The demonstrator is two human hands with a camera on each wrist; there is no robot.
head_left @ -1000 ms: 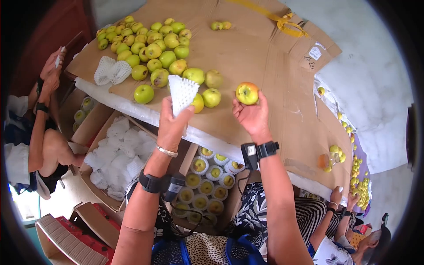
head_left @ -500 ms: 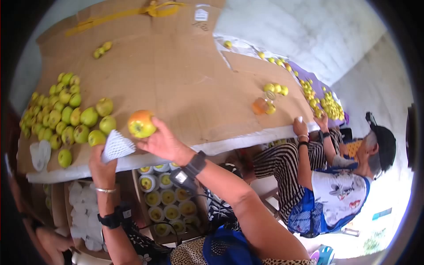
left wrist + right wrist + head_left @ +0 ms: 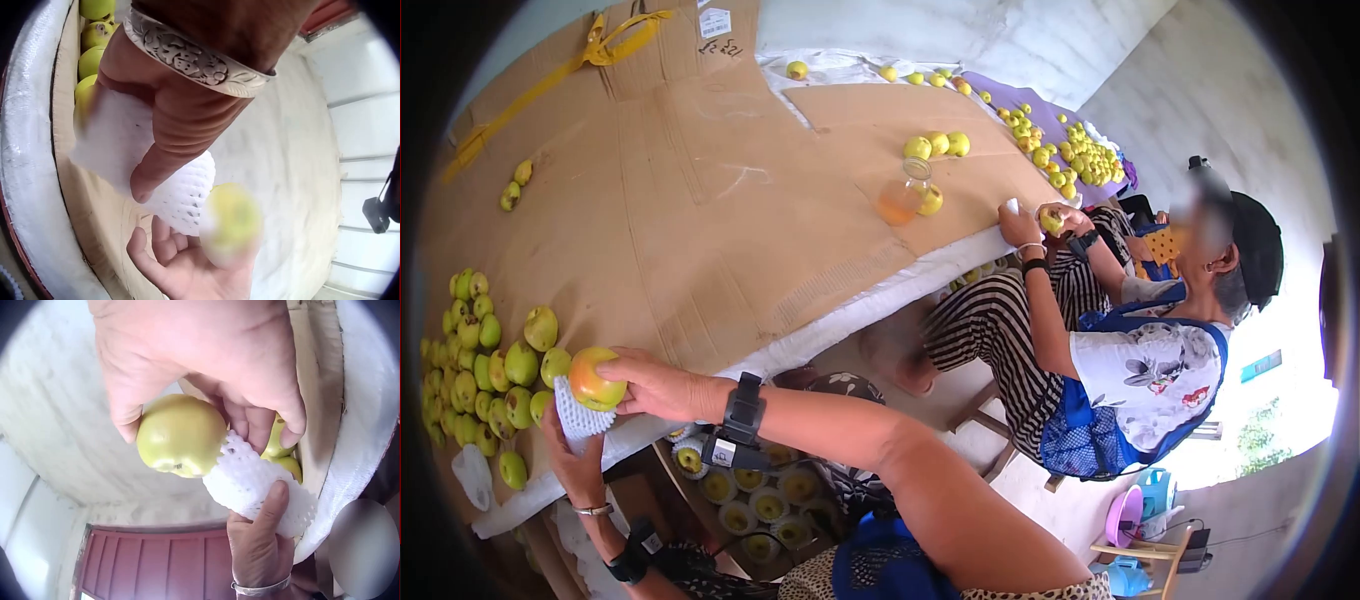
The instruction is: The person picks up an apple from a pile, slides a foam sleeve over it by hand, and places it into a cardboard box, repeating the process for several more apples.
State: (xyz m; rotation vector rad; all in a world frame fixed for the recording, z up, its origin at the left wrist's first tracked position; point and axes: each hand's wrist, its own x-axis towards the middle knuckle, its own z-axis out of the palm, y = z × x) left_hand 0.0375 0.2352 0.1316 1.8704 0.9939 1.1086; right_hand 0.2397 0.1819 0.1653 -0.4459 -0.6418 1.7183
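Note:
A red-and-yellow apple [image 3: 596, 380] is gripped in my right hand [image 3: 650, 385], at the mouth of a white foam net sleeve [image 3: 582, 412] that my left hand [image 3: 575, 462] holds from below. In the right wrist view the apple [image 3: 182, 434] sits between the thumb and curled fingers of my right hand [image 3: 206, 356], touching the sleeve's edge. My left thumb presses along the foam sleeve [image 3: 253, 487] there. The left wrist view shows the left hand [image 3: 181, 112] round the sleeve [image 3: 125, 144], the apple [image 3: 232, 219] blurred beside its end.
Green apples [image 3: 520, 364] are piled at the left of the cardboard-covered table [image 3: 700, 230]. A jar [image 3: 900, 198] stands farther along. Below the edge is a box of net-wrapped apples [image 3: 770, 505]. A seated person [image 3: 1140, 370] works at the right; another foam net [image 3: 472, 475] lies at the left.
The head view has swung to the right. My right hand has brought the apple over to the sleeve in my left hand, from apart to touching.

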